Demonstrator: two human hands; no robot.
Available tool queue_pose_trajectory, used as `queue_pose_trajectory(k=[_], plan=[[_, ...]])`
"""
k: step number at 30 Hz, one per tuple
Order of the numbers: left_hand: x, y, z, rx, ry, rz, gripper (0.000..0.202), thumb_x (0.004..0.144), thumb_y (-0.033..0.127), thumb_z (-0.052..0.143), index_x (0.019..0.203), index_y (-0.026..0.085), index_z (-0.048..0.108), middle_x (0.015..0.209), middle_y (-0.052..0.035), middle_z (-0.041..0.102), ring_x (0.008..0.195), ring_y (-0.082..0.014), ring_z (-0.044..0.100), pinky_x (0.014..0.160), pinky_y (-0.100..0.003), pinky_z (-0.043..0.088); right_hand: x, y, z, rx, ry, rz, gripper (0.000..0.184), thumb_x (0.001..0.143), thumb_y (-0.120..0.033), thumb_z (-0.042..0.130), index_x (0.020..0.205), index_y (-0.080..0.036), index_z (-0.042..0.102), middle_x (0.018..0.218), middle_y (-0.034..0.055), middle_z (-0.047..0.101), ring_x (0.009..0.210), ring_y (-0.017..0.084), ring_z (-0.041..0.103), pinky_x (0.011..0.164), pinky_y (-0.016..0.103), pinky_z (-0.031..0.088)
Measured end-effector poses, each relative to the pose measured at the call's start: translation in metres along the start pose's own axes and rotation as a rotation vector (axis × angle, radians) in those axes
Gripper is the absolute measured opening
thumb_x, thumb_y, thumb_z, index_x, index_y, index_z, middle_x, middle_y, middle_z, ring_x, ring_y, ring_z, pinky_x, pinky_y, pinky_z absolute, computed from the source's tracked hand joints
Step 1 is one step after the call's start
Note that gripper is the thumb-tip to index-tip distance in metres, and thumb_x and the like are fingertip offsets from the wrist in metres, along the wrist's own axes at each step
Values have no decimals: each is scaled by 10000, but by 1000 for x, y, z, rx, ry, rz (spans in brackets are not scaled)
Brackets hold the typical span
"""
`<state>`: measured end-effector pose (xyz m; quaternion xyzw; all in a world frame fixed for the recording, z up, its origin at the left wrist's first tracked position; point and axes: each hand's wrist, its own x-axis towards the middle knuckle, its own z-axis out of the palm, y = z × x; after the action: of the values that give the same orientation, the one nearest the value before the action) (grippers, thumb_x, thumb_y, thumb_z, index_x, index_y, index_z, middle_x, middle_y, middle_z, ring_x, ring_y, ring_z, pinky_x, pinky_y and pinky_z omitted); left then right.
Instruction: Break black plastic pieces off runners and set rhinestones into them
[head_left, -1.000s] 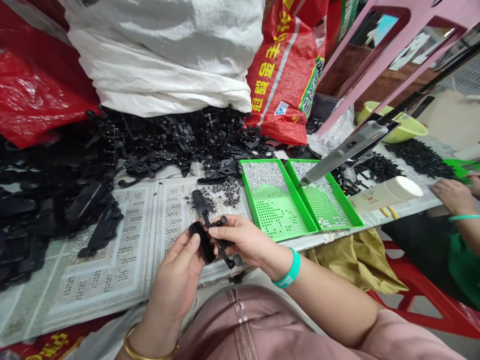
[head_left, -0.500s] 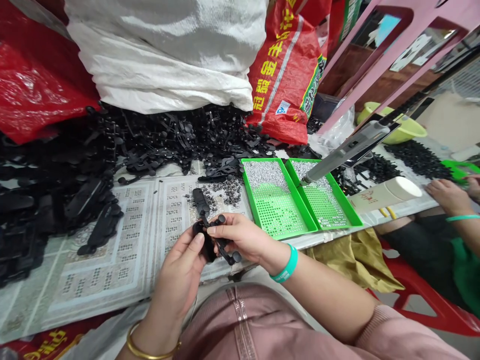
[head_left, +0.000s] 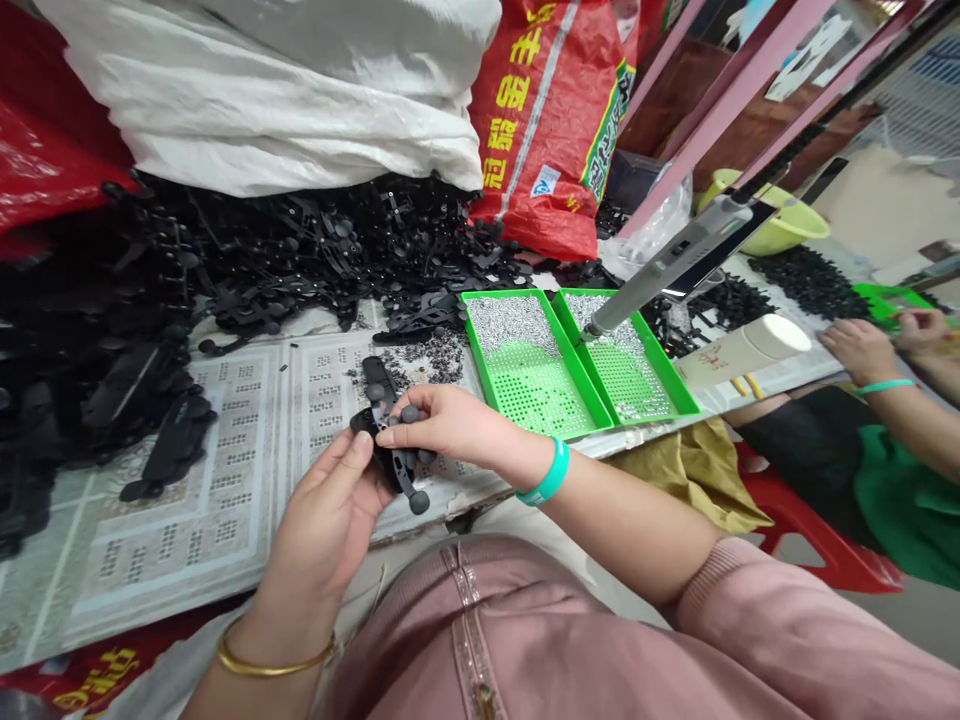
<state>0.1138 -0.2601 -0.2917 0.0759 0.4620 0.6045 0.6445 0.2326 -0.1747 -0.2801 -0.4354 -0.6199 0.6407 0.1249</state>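
**Two hands on a black plastic part at a crowded bench**

The left hand point(head_left: 330, 510) and the right hand point(head_left: 442, 425) both grasp one black plastic part point(head_left: 395, 462), held just above the near edge of the table point(head_left: 120, 590). The left thumb lies on its near face with the fingers cupped behind. The right fingertips pinch it from above. A thin arm with a round knob at its end hangs below the hands. The right wrist has a teal wristband point(head_left: 549, 476) and the left wrist a gold bangle point(head_left: 271, 662).

A second black piece point(head_left: 377, 376) lies on the table just behind the hands, on a printed sheet point(head_left: 225, 470) covered with blocks of tiny marks too small to read. Further back is a heap of black plastic parts point(head_left: 300, 250), under a white woven sack point(head_left: 300, 100).

Beside that leans a red sack point(head_left: 547, 110) with large yellow Chinese characters down its face, a green band with white characters and a small blue-and-white label. All of it is too skewed to read with confidence.

To the right, two green perforated trays point(head_left: 581, 400) stand side by side and hold small silver screws point(head_left: 510, 325). The tip of a grey electric screwdriver point(head_left: 660, 268) rests in the right-hand tray.

A paper cup point(head_left: 742, 350) with unreadable red print lies on its side just beyond the trays. A co-worker's hand point(head_left: 859, 350), also with a teal band, rests on the table's far end.
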Motion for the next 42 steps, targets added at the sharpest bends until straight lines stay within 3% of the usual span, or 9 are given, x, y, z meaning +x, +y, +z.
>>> queue_pose_trajectory(k=[8,16,21,29,42], plan=[[0,3,3,15,-6,24,269,799,213,611,1060,190,666,1099,-75,685,1037,-219,616,802,-328,560,6,7,2,-36,4,-79,268,681,-370,699,823,-170,591,647,-42,546,540,79,503,487,190,405],[1,4,8,33,-18,-1,241,789,200,619,1021,153,664,1051,-94,694,935,-222,652,777,-377,569,4,2,-12,244,-154,-17,98,752,-202,663,766,-146,583,602,-49,562,456,41,472,420,160,408],[5,6,9,32,-24,-6,214,786,207,625,984,134,659,1018,-105,698,898,-227,661,770,-391,568,7,-1,-15,216,-158,23,127,749,-210,673,795,-159,565,618,-62,532,486,46,503,412,154,446],[8,7,10,13,4,-10,250,776,204,630,1010,121,660,994,-120,701,955,-259,647,814,-430,550,10,-7,-16,159,-153,22,127,752,-164,662,818,-156,553,610,-67,518,460,36,469,392,146,418],[11,2,13,-3,22,68,272,748,212,661,1009,135,664,1037,-114,693,1042,-265,609,873,-431,519,13,-4,-17,18,-115,-25,151,737,-216,665,801,-160,542,588,-69,500,475,56,460,443,185,384]])
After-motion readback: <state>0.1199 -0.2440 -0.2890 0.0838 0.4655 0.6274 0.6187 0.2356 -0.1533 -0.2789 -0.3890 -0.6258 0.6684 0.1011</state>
